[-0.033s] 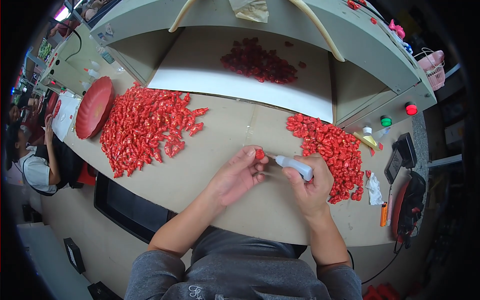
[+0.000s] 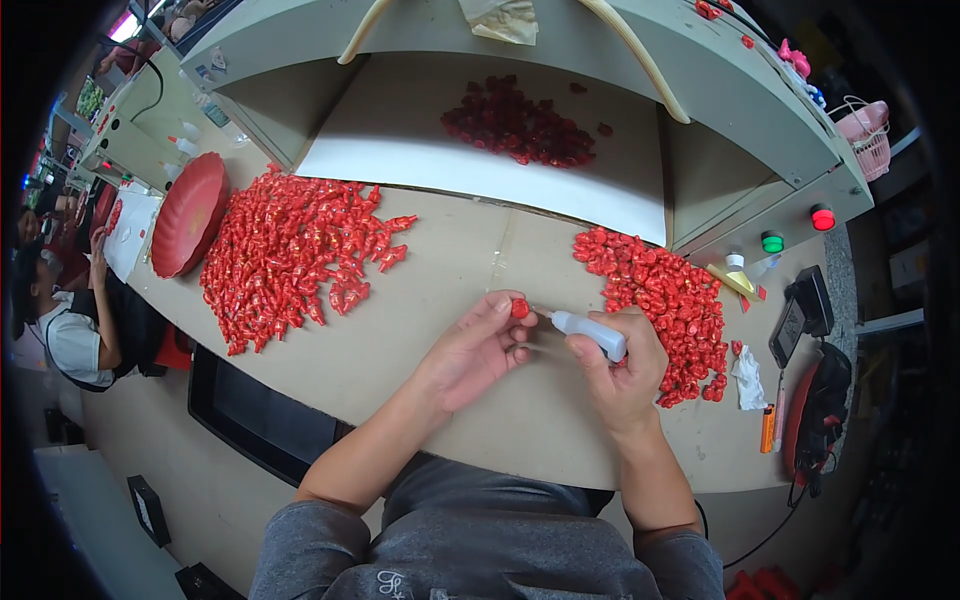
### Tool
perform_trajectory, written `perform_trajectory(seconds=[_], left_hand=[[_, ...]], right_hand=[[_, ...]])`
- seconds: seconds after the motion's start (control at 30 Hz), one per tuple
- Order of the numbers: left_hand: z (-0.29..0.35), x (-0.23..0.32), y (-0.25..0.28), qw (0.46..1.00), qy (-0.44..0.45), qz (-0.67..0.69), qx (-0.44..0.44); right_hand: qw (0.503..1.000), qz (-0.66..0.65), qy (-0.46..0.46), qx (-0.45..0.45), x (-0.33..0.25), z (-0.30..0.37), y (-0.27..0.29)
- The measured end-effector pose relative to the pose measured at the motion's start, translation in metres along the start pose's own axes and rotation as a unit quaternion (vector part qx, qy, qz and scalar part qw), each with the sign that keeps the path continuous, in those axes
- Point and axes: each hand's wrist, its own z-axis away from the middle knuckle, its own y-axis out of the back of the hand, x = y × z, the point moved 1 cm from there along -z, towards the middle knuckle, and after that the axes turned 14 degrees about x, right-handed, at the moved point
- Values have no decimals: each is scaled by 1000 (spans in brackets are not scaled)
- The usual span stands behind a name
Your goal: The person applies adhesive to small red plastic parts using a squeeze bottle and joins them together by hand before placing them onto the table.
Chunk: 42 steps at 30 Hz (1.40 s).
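Left hand (image 2: 478,352): grip closed to a pinch, thumb and forefinger clamped on one small red piece (image 2: 520,308), held just above the worktop (image 2: 450,270) near its middle. Remaining fingers curled loosely beneath, not touching the surface as far as can be told.

Right hand (image 2: 622,375): grip wrapped shut around a small white squeeze bottle (image 2: 590,332), thin nozzle aimed left and ending just beside the red piece; contact between tip and piece too fine to tell.

To the left on the worktop, a broad heap of red pieces (image 2: 290,255), spread loose, well apart from both hands. To the right, a second heap of red pieces (image 2: 665,300), its lower edge close behind the right hand. Beyond, inside the open grey hood (image 2: 560,40) on a white sheet (image 2: 420,140), a third, smaller cluster (image 2: 520,125).

Far left, a round red tray (image 2: 188,212), tilted on edge, nothing visible in it. Far right edge: an orange lighter (image 2: 767,430), a crumpled white scrap (image 2: 748,378), green (image 2: 772,241) and red (image 2: 823,217) buttons on the machine housing. Pink basket (image 2: 866,135) at upper right, contents not discernible.
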Motion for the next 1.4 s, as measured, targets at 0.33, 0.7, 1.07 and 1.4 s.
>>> perform_trajectory(seconds=[0.33, 0.7, 1.07, 1.4], left_hand=[[0, 1, 0, 1000, -10, 4, 7], [1, 3, 1, 999, -32, 20, 14], [-1, 7, -1, 999, -45, 8, 22], [-3, 21, 10, 993, -71, 95, 8]], right_hand=[[1000, 4, -7, 5, 2, 2, 0], [1000, 12, -3, -4, 0, 0, 0], [942, -136, -304, 32, 14, -4, 11], [945, 131, -269, -130, 44, -47, -14]])
